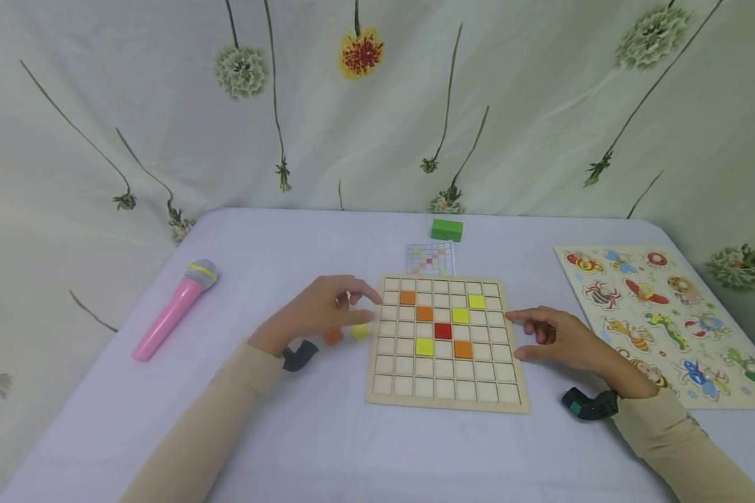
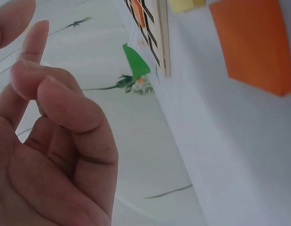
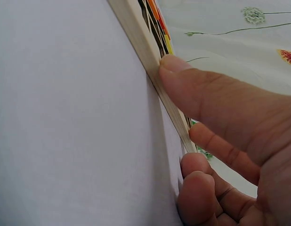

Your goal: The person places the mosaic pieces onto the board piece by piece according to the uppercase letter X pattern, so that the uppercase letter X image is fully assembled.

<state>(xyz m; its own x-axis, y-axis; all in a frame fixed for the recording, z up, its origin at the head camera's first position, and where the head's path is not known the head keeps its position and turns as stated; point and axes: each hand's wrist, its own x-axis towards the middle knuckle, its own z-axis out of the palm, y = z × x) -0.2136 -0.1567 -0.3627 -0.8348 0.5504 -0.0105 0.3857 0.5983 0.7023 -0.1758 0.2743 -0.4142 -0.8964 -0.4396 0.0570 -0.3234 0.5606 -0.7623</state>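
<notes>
A square wooden grid board bears orange, yellow and red tiles, with the red tile near its middle. My left hand is at the board's left edge, index finger and thumb stretched toward it and apart; its other fingers curl inward with nothing in them. Below that hand lie a loose orange tile and a loose yellow tile on the table. At the right side, the thumb and index finger of my right hand touch the board's edge, spread apart along it.
Behind the board lie a small printed grid card and a green block. A pink toy microphone lies at the left. An insect picture board sits at the right, close to my right forearm. A flowered cloth hangs behind.
</notes>
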